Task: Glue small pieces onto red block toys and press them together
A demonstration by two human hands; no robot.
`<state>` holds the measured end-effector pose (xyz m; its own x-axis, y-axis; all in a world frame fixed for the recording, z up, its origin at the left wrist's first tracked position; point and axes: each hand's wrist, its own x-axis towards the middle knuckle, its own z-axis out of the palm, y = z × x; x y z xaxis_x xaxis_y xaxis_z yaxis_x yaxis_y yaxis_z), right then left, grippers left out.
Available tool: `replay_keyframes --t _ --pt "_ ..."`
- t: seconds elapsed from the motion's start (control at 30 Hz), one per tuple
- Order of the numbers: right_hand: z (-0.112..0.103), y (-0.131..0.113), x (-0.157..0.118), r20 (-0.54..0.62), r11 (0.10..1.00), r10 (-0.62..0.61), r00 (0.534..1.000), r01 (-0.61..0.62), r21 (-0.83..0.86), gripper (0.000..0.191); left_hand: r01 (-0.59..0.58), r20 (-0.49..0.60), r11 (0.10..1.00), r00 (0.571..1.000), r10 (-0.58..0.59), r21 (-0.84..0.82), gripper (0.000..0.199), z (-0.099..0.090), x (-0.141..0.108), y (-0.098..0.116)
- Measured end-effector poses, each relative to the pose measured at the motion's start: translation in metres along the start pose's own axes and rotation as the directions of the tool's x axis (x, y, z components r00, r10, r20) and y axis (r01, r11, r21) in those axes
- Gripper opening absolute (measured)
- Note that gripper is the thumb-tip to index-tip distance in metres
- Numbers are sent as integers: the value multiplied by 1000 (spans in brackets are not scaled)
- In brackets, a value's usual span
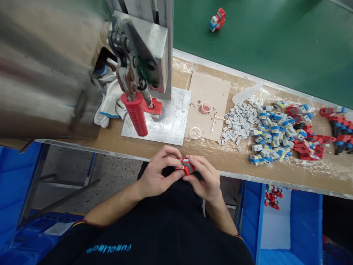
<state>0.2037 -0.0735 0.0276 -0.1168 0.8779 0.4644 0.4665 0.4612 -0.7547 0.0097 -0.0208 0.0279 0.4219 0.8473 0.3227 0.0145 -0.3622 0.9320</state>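
Note:
Just off the front edge of the bench, a red and grey plastic toy part is pinched between the fingers of both hands. My left hand grips it from the left, thumb below and fingers above. From the right, my right hand closes on its other end. The fingertips cover parts of the piece. Ahead stands a toggle press with a red handle, and a red piece sits under its tip on a metal plate.
On the bench lie small grey blocks, blue, white and yellow parts and red parts. A cup of red liquid and cotton swabs are nearby. Gloves lie left. Beyond is a green surface; blue bins stand below.

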Motion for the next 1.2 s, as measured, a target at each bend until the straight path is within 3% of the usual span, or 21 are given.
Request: replay_keyframes --t 0.17,0.27,0.43,0.6,0.77,0.87,1.03,1.2 --pt "4 -4 -1 -28 1000 -18 999 18 -6 58 -94 -17 995 995 94 36 4 2 -1 1" --pt "6 -7 0 -23 1000 -14 1000 14 -18 57 -87 -24 995 996 88 53 6 1 -3 0" --pt "9 -8 0 -28 999 38 999 -39 -6 59 -34 -75 995 997 27 -96 8 1 -5 -6" --pt "16 -8 0 -112 999 51 992 -52 -2 61 75 -184 941 973 -142 -329 14 14 -7 -11" --pt "21 -1 4 -147 995 73 986 -62 81 58 55 -279 889 939 -200 -455 20 31 -7 -17" --pt "24 5 6 -169 978 125 978 -94 184 53 40 -248 870 951 -184 -491 18 31 -5 -22" --pt "31 9 9 -226 933 221 949 -138 331 55 49 -89 850 990 -112 -525 44 17 1 -32" --pt "21 13 19 -215 982 111 970 -75 172 42 47 -102 895 989 -103 -444 38 7 6 -38"
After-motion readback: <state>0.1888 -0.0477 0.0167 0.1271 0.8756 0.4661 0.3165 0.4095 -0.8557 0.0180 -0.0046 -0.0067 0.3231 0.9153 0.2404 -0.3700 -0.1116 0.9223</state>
